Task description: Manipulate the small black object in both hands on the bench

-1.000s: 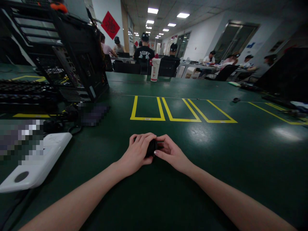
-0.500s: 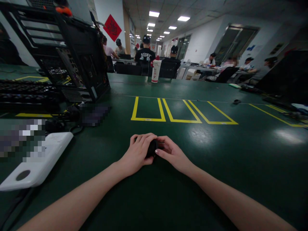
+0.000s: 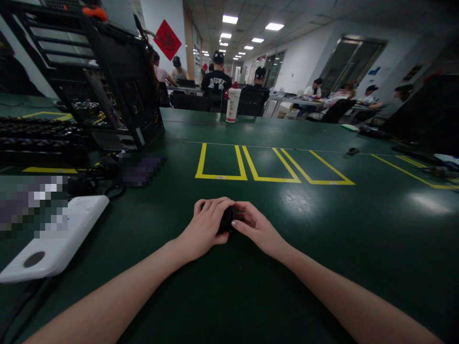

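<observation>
A small black object with a rounded edge (image 3: 226, 220) rests low over the green table, mostly covered by my fingers, so its kind cannot be made out. My left hand (image 3: 207, 223) wraps over it from the left, fingers across the top and thumb along the near side. From the right, my right hand (image 3: 256, 228) holds its edge, thumb tip in front and fingers behind. Both hands are closed around it in the middle of the view.
Yellow tape outlines (image 3: 222, 177) mark the green table (image 3: 358, 229) ahead. A black computer case (image 3: 122, 95), a dark cable bundle and a white device (image 3: 64, 239) stand on the left. A paper cup (image 3: 233, 105) is at the far edge. Several people sit beyond.
Both hands stay in nearly the same place. The black object's visible right edge looks slightly turned between the fingers.
</observation>
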`<state>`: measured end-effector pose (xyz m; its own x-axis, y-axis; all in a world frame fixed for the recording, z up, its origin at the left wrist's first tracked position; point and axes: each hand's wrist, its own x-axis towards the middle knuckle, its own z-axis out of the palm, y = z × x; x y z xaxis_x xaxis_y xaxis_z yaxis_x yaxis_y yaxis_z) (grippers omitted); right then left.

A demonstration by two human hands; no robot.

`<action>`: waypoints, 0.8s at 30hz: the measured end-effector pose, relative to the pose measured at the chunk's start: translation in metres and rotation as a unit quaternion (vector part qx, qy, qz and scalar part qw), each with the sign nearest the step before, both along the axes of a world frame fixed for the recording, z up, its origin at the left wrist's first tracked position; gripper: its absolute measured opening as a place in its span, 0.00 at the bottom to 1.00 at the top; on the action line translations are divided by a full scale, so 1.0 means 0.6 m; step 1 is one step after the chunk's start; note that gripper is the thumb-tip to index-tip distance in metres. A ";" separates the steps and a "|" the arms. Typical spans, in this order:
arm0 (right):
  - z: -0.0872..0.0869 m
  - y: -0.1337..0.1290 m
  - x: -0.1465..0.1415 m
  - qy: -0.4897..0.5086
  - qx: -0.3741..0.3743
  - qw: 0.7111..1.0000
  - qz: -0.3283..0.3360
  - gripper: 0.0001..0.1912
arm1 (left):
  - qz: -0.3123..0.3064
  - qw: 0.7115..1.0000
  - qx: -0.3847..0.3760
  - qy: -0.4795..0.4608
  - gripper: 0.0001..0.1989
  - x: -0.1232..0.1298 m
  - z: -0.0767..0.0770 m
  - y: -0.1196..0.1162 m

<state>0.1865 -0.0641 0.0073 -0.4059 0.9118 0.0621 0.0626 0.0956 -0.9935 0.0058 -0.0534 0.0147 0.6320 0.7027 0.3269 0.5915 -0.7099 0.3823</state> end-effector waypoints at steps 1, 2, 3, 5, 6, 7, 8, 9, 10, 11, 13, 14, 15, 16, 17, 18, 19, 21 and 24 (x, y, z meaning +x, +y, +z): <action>0.000 0.000 0.001 -0.004 0.000 1.000 0.004 0.16 | 0.000 1.000 -0.001 0.001 0.29 0.000 0.000 0.000; 0.000 -0.001 0.001 -0.005 0.003 1.000 0.007 0.16 | 0.001 1.000 -0.001 0.003 0.29 0.000 -0.001 0.000; 0.000 -0.002 0.001 -0.004 0.010 1.000 0.011 0.16 | 0.002 1.000 -0.001 0.005 0.29 0.001 -0.002 0.001; -0.002 -0.003 0.000 0.001 0.023 1.000 0.012 0.16 | 0.005 1.000 0.001 0.007 0.30 0.002 -0.004 0.001; -0.002 -0.004 -0.001 0.005 0.026 1.000 0.010 0.15 | 0.007 1.000 0.003 0.007 0.30 0.002 -0.004 0.002; -0.003 -0.004 -0.002 0.008 0.027 1.000 0.007 0.13 | 0.009 1.000 0.005 0.006 0.30 0.002 -0.005 0.002; -0.004 -0.004 -0.002 0.011 0.025 1.000 0.004 0.12 | 0.010 1.000 0.006 0.004 0.30 0.002 -0.005 0.003; -0.004 -0.004 -0.003 0.013 0.022 1.000 0.001 0.11 | 0.009 1.000 0.007 0.002 0.30 0.002 -0.005 0.003; -0.004 -0.003 -0.003 0.013 0.020 1.000 -0.003 0.10 | 0.008 1.000 0.007 0.001 0.29 0.002 -0.005 0.003; -0.003 -0.003 -0.003 0.013 0.020 1.000 -0.005 0.09 | 0.008 1.000 0.007 0.000 0.29 0.002 -0.005 0.003; -0.001 -0.002 -0.002 0.007 0.018 1.000 -0.007 0.12 | 0.006 1.000 0.003 0.000 0.29 0.002 -0.004 0.002; 0.000 -0.002 -0.001 0.004 0.015 1.000 -0.005 0.13 | 0.006 1.000 0.001 0.001 0.29 0.002 -0.003 0.002; 0.001 -0.002 -0.001 0.002 0.011 1.000 -0.001 0.15 | 0.006 1.000 -0.001 0.002 0.29 0.001 -0.003 0.001; 0.001 -0.001 0.000 0.000 0.008 1.000 0.004 0.16 | 0.005 1.000 -0.003 0.003 0.29 0.001 -0.002 0.001; 0.001 -0.002 0.001 0.000 0.008 1.000 0.009 0.16 | 0.005 1.000 -0.005 0.004 0.29 0.001 -0.002 0.001; 0.001 -0.002 0.001 0.001 0.013 1.000 0.013 0.16 | 0.005 1.000 -0.006 0.005 0.29 0.001 -0.002 0.001; 0.000 -0.002 0.001 0.002 0.020 1.000 0.014 0.16 | 0.005 1.000 -0.006 0.006 0.30 0.001 -0.002 0.001; -0.002 -0.003 0.000 0.003 0.035 0.999 0.013 0.16 | 0.007 1.000 -0.004 0.006 0.31 0.002 -0.003 0.002; -0.004 -0.004 -0.002 0.012 0.032 0.999 0.006 0.13 | 0.007 1.000 0.000 0.002 0.31 0.002 -0.003 0.002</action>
